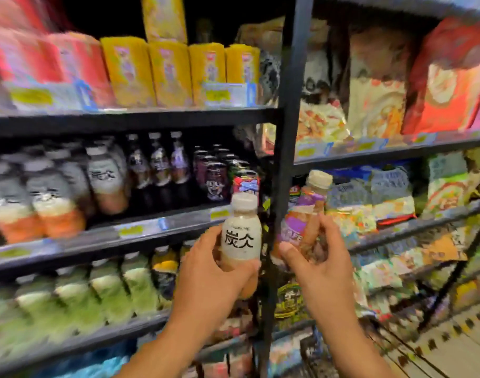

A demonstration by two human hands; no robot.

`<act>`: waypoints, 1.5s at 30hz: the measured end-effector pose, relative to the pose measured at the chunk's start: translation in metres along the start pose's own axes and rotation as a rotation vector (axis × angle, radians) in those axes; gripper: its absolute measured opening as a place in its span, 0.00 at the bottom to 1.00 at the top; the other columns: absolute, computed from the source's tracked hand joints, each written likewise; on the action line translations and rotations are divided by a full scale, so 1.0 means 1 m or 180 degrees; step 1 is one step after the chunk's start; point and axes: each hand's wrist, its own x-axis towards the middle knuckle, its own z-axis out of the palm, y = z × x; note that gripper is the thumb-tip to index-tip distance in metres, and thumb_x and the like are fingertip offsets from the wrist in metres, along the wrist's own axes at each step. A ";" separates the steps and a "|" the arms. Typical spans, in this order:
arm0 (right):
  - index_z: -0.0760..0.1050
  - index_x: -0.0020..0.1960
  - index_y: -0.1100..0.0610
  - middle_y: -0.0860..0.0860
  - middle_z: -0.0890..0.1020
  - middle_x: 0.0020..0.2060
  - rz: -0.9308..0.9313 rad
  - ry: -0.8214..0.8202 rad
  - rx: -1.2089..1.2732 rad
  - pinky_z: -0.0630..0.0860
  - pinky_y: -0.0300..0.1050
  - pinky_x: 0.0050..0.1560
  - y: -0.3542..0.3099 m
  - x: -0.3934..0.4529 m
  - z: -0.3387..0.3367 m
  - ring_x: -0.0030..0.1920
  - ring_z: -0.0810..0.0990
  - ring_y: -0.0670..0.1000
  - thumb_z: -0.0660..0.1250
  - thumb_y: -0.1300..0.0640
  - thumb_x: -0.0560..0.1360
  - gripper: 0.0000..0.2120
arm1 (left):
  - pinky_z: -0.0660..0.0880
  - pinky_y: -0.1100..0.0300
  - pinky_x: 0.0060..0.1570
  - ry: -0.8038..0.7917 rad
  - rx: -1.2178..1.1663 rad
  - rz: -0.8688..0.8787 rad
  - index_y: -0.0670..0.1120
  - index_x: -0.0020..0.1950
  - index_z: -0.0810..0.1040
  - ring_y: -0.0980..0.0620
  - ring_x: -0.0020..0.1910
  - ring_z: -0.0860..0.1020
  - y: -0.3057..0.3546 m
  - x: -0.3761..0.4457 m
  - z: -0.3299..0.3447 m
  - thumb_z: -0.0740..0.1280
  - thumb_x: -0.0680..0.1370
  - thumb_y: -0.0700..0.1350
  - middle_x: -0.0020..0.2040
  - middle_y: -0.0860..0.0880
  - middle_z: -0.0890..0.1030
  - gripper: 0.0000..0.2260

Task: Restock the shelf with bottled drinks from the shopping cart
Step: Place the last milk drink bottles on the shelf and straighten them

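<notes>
My left hand [219, 271] grips a grey-white bottle with black characters [241, 227] upright, in front of the middle drinks shelf [151, 227]. My right hand [320, 257] grips a second bottle with a purple label and cream cap [304, 211], tilted to the right, just right of the black shelf post [284, 148]. On the middle shelf stand matching grey-white bottles [105, 178], dark bottles [158, 162] and purple cans [215, 178]. The view is motion-blurred. No shopping cart can be made out.
Yellow packs [170, 72] and red packs [56, 58] fill the top shelf. Green-labelled bottles [102, 290] line the lower shelf. Snack bags [375, 85] crowd the right-hand shelving unit. A tiled floor [457, 347] shows at the bottom right.
</notes>
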 end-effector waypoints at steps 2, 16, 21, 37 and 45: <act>0.68 0.68 0.54 0.37 0.78 0.52 -0.0064 -0.0169 0.0062 0.74 0.23 0.44 -0.009 -0.007 0.032 0.44 0.81 0.28 0.72 0.75 0.74 0.29 | 0.74 0.72 0.41 0.0171 0.0004 0.0001 0.65 0.60 0.76 0.67 0.47 0.80 -0.002 0.001 -0.035 0.82 0.65 0.55 0.50 0.65 0.83 0.26; 0.71 0.66 0.38 0.39 0.84 0.55 -0.0132 -0.0833 -0.0069 0.81 0.40 0.53 -0.010 0.005 0.168 0.55 0.84 0.41 0.77 0.63 0.74 0.30 | 0.81 0.58 0.46 0.1012 0.0405 -0.0067 0.63 0.58 0.75 0.64 0.48 0.80 -0.025 0.030 -0.180 0.81 0.66 0.54 0.50 0.63 0.82 0.24; 0.70 0.71 0.45 0.40 0.82 0.59 -0.0201 -0.0999 -0.0114 0.81 0.41 0.55 -0.008 0.030 0.187 0.54 0.83 0.39 0.77 0.60 0.75 0.30 | 0.82 0.55 0.47 0.1202 0.0511 -0.0165 0.62 0.61 0.74 0.61 0.50 0.81 -0.032 0.052 -0.186 0.81 0.67 0.53 0.52 0.62 0.82 0.26; 0.71 0.53 0.38 0.43 0.82 0.49 -0.0293 -0.1305 -0.0196 0.85 0.47 0.47 0.010 0.098 0.223 0.46 0.84 0.43 0.77 0.58 0.75 0.20 | 0.81 0.53 0.40 0.1740 0.0708 -0.0386 0.59 0.53 0.75 0.57 0.44 0.83 -0.033 0.107 -0.181 0.78 0.65 0.58 0.46 0.59 0.83 0.20; 0.70 0.51 0.47 0.49 0.82 0.47 -0.0191 -0.1245 -0.0541 0.84 0.48 0.42 0.014 0.116 0.236 0.43 0.84 0.47 0.79 0.54 0.72 0.17 | 0.72 0.53 0.37 0.1839 0.1130 -0.0582 0.49 0.44 0.69 0.48 0.42 0.78 -0.038 0.132 -0.176 0.77 0.69 0.55 0.43 0.50 0.78 0.19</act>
